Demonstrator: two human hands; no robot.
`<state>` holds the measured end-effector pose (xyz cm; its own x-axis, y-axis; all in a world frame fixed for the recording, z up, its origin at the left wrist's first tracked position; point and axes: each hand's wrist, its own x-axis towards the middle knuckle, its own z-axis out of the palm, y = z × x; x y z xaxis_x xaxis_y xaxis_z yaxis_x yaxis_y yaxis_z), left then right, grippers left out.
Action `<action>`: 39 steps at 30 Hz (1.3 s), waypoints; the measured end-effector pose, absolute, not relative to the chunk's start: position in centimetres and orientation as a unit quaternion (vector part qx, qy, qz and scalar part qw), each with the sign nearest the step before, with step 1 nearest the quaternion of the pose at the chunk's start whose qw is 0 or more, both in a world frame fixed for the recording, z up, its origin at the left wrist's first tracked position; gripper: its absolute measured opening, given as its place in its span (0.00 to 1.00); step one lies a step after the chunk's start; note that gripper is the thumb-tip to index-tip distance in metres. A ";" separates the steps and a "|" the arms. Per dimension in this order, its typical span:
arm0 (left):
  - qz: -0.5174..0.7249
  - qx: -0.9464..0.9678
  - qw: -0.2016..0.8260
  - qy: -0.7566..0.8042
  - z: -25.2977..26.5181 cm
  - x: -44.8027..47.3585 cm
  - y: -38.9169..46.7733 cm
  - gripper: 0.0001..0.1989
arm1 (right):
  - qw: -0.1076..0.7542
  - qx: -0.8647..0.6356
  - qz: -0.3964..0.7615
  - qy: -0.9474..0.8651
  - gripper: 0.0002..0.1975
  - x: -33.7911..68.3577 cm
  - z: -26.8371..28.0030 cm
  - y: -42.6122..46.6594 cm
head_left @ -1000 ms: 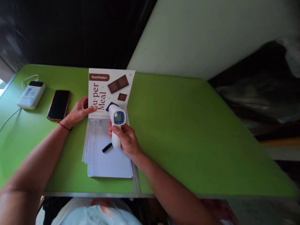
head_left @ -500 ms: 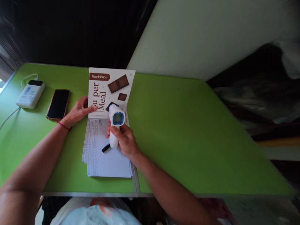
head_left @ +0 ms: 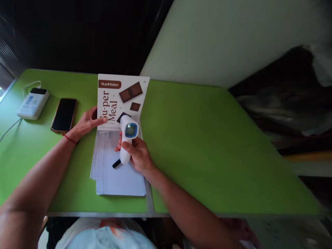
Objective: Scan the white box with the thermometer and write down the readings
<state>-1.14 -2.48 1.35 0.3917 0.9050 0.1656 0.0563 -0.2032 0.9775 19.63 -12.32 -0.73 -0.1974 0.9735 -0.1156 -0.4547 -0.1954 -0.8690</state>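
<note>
Gripping a gun-shaped thermometer of white plastic (head_left: 125, 150), the right hand (head_left: 138, 155) is closed around its handle, with the thumb on the side which faces the person. The thermometer is above a stack of white papers with small printed text (head_left: 121, 181), and its small screen with a blue frame (head_left: 131, 130) is turned to the person; the reading is too small to tell. Its front end covers the lower right part of a white card panel with brown print and chocolate pictures (head_left: 109, 97), but whether they touch, I cannot tell.

The left hand (head_left: 89, 122) is clamped on the left edge of this panel, the thumb in front and the other fingers behind. The panel is raised at the far end of the papers. On the papers lies a black pen-like stick (head_left: 116, 164), partly hidden by the thermometer handle.

To the left, on the green tabletop (head_left: 207, 155), a dark smartphone in a brown case (head_left: 64, 115) lies near the left wrist, and farther lies a white power bank with a cable (head_left: 32, 106).
</note>
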 end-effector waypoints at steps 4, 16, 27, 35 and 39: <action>0.404 0.664 0.504 0.377 1.4 -1.2 -2.5 0.32 | 0.520 -0.360 0.688 -0.355 0.26 19.6 -0.7 -12.3; 0.360 0.711 0.355 0.488 2.4 -1.4 -2.4 0.32 | 0.515 -0.366 0.685 -0.362 0.25 19.8 -0.7 -12.2; 0.449 0.640 0.430 0.451 1.3 -0.9 -2.3 0.33 | 0.537 -0.491 0.411 -0.550 0.22 23.4 0.0 -11.3; 0.484 0.663 0.401 0.407 0.1 -2.7 -0.7 0.38 | 0.209 -0.732 0.131 -0.635 0.19 32.8 -0.5 -8.4; 0.448 0.706 0.395 0.382 0.2 -3.1 -0.6 0.35 | 0.104 -0.754 0.153 -0.631 0.15 35.0 -1.8 -8.0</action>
